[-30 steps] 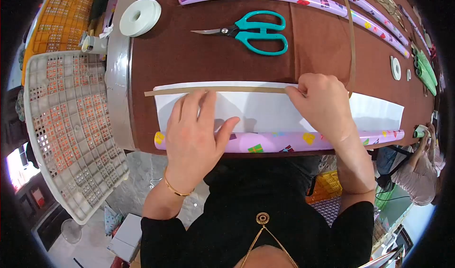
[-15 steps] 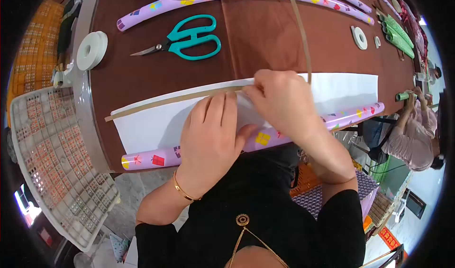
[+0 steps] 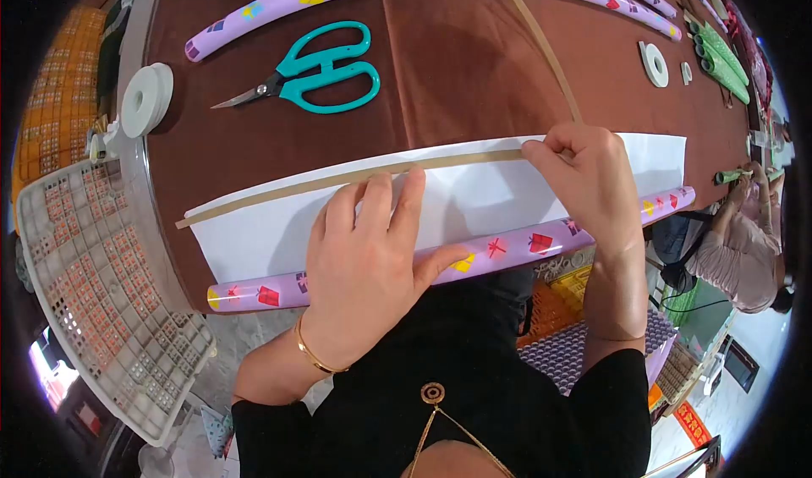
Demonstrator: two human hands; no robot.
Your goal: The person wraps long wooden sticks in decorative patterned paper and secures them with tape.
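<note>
Gift-wrap roll: the purple printed roll (image 3: 499,246) lies along the near edge of the desk (image 3: 457,80), in front of the person, with its white sheet (image 3: 482,192) spread out on the far side.
Roll's handling: probably light and smooth, a little slippery, easily dented or creased; best held with a loose grip near both ends.
Tape strip: the brown tape (image 3: 296,192) lies along the sheet's far margin; it looks thin, limp and perhaps sticky, so best taken by its edges between thumb and fingertip.
Left hand: the left hand (image 3: 359,249) is spread flat, grasping nothing, fingertips at the tape, thumb over the roll; how hard it presses, I cannot tell.
Right hand: the right hand (image 3: 589,182) pinches the tape between thumb and curled fingers.
Roll's axis: crossways before the person, right end angled slightly away.
Tape's line: roughly parallel to the roll, left end jutting past the sheet; beyond the right hand it turns away across the desk.
</note>
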